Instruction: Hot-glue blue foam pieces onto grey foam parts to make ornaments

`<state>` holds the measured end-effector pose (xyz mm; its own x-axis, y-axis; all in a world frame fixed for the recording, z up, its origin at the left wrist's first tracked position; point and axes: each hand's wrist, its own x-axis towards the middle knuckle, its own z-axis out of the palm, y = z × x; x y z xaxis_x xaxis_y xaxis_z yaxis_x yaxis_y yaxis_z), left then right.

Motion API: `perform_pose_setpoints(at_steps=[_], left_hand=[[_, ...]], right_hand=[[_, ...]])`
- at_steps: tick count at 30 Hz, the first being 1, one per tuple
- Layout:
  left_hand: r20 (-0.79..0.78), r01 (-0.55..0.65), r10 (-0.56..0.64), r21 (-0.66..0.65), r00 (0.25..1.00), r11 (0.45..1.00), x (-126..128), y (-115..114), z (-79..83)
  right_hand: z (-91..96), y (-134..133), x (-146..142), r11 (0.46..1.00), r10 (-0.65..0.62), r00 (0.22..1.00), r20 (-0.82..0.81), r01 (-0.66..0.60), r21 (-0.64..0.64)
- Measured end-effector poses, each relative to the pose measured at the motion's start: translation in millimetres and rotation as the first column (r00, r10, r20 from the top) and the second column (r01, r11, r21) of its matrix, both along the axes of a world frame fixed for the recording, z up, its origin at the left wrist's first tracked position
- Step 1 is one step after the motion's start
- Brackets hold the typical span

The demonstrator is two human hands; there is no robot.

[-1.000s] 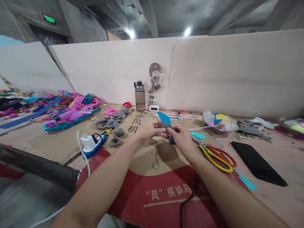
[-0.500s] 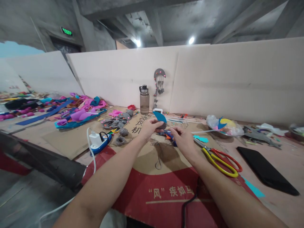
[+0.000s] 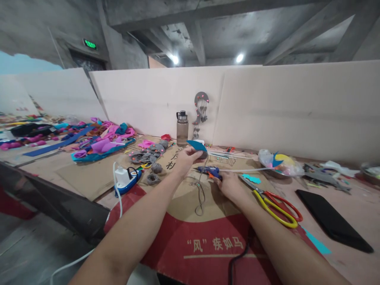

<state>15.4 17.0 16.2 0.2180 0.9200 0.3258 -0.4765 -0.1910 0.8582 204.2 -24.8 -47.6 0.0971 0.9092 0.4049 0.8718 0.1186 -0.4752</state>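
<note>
My left hand (image 3: 187, 160) pinches a blue leaf-shaped felt piece (image 3: 196, 146) with a grey felt piece (image 3: 203, 154) against it, raised above the cardboard. A thin grey cord (image 3: 200, 198) hangs from these pieces down to the cardboard in a loop. At the right, my right hand (image 3: 230, 184) is closed around the handle of a blue hot glue gun (image 3: 211, 170), which lies on its side, nozzle to the left. A long white glue stick (image 3: 246, 170) sticks out of its back end. The fingertips of my right hand are partly hidden.
Large scissors (image 3: 276, 206) with red and yellow handles lie right of my right hand, near a black phone (image 3: 332, 219). A blue power strip (image 3: 127, 182) and grey yarn balls (image 3: 156, 168) are at the left. A water bottle (image 3: 182, 130) stands behind. A black cable (image 3: 233, 261) crosses the front edge.
My right hand has let go of the cord near the felt and moved down to the glue gun's handle. My left hand still holds the felt pieces, now tilted flatter.
</note>
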Motion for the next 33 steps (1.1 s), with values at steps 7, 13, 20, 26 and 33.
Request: perform_pose_setpoints(at_steps=[7,13,20,26,33], left_hand=[[0.03,-0.087,0.087,0.017,0.996,0.996,-3,0,3.3],[0.095,-0.162,0.163,-0.018,0.982,0.987,-6,5,2.9],[0.092,-0.246,0.251,-0.063,0.964,0.967,-6,7,0.0],[0.068,-0.318,0.325,-0.1,0.943,0.943,-9,13,-4.4],[0.035,-0.34,0.346,-0.11,0.938,0.934,-9,14,-5.6]], right_hand=[[1.4,3,1,0.999,-0.042,0.998,0.055,0.042,0.008],[26.8,5,12,0.99,-0.125,0.96,-0.249,0.139,0.04],[45.9,-10,-2,0.981,0.074,0.817,-0.572,0.042,0.187],[53.6,-23,-18,0.965,0.245,0.732,-0.635,-0.119,0.235],[46.5,-25,-21,0.954,0.255,0.83,-0.496,-0.135,0.266]])
